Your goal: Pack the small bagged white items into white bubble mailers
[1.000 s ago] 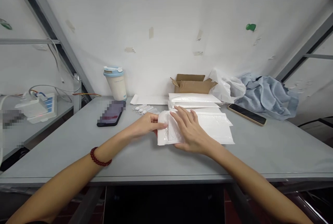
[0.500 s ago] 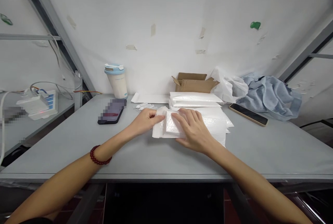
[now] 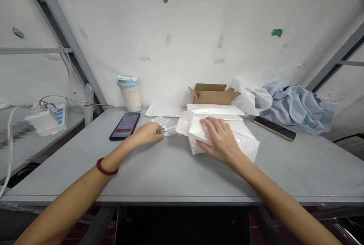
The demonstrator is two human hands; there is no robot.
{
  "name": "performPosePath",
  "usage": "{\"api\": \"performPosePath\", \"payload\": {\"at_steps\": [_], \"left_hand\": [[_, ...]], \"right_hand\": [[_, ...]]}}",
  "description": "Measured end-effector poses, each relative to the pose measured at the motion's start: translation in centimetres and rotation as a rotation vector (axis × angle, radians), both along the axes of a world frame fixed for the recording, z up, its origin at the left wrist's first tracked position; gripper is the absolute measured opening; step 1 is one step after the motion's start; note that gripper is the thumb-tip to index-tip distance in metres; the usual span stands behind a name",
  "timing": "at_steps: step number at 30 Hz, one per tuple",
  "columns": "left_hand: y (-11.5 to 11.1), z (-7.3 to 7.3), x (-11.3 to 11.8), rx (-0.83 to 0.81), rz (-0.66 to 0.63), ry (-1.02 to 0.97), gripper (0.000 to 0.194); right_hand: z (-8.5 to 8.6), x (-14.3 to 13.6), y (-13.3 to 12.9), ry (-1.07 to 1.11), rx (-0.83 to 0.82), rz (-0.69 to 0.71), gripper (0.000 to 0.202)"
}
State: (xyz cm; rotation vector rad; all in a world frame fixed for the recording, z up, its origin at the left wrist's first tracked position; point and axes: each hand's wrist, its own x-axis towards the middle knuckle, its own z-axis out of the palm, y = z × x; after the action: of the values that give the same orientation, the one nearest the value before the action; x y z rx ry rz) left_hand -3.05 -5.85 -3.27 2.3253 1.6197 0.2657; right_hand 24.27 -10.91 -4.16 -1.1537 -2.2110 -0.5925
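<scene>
My right hand (image 3: 220, 138) grips a white bubble mailer (image 3: 197, 128), thumb below and fingers over its top. The mailer's flap (image 3: 183, 123) points left and it lies over other white mailers (image 3: 247, 138). My left hand (image 3: 148, 133), with a dark red bead bracelet at the wrist, is down at a small pile of clear plastic tubes (image 3: 170, 126). Its fingers are curled and pressed together at the pile's near left side. Whatever is between the fingertips is hidden.
A lidded paper cup (image 3: 131, 95) and a phone (image 3: 124, 126) are at the left. Behind the mailers stand an open cardboard box (image 3: 214, 97) and a white plastic bag (image 3: 251, 97). A second phone (image 3: 273, 128) and blue-grey cloth (image 3: 298, 108) are at the right.
My left hand has let go of the mailer's flap end and moved left to the tubes. The mailer has tilted and shifted slightly right in my right hand.
</scene>
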Motion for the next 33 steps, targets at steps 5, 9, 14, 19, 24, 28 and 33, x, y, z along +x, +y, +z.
{"api": "performPosePath", "payload": {"at_steps": [5, 9, 14, 19, 24, 28, 33], "left_hand": [[0.1, -0.6, 0.6, -0.046, -0.047, -0.010, 0.012], [-0.3, 1.1, 0.2, -0.248, -0.104, -0.228, 0.012], [-1.1, 3.7, -0.6, -0.212, 0.064, -0.501, 0.019], [-1.1, 4.4, -1.2, -0.113, 0.112, -0.797, 0.020], [-1.3, 4.2, -1.0, -0.102, 0.076, -0.926, 0.021], [-2.2, 3.5, 0.9, -0.125, -0.018, -0.792, 0.018], [-2.9, 1.9, 3.2, -0.015, -0.259, -0.560, 0.022]], "right_hand": [[0.0, -0.3, -0.4, -0.028, -0.022, -0.003, 0.046], [0.0, -0.4, -0.5, -0.053, -0.042, -0.022, 0.047], [0.0, -0.5, -0.5, -0.063, -0.034, -0.024, 0.045], [0.0, -0.5, -0.5, -0.076, -0.040, -0.026, 0.046], [0.2, -0.5, -0.6, -0.082, -0.078, -0.026, 0.047], [0.1, -0.8, -1.0, -0.065, -0.116, 0.015, 0.045], [-0.2, -1.1, -1.3, -0.063, -0.109, 0.062, 0.045]]}}
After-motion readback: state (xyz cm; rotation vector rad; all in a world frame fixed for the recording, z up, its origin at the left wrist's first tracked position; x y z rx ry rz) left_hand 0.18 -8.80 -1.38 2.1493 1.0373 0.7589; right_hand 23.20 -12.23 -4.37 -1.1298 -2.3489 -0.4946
